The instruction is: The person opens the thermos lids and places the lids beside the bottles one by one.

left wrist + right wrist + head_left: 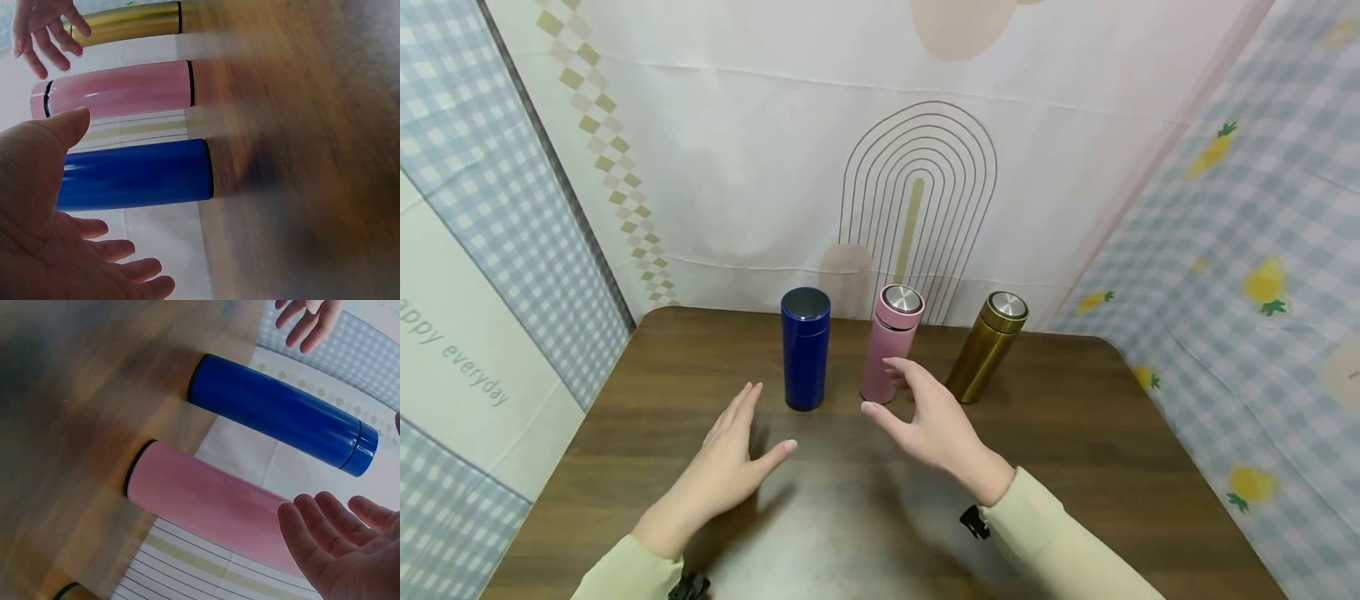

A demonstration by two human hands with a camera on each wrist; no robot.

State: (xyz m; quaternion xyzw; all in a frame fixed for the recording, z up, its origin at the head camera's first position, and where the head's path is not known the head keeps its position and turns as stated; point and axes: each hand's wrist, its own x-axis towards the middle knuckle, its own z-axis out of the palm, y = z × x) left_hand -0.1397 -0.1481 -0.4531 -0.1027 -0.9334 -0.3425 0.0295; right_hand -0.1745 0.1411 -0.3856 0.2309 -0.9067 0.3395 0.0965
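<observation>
Three thermos bottles stand in a row near the back of the table: a blue thermos [805,354], a pink thermos [883,354] and a gold thermos [987,350]. The left hand [730,462] hovers in front and to the left of the blue thermos, thumb spread away from the fingers, holding nothing. In front of the pink thermos is the right hand [932,417], its fingers loosely bent and partly covering that bottle from the head view. Both wrist views show empty palms, and the right wrist view catches only the base of the gold thermos [72,592].
The bottles stand on a brown wooden table [820,517]. Behind it hangs a white cloth [737,167] with a printed arch. Checked cloths hang on the left [490,167] and the right [1240,292].
</observation>
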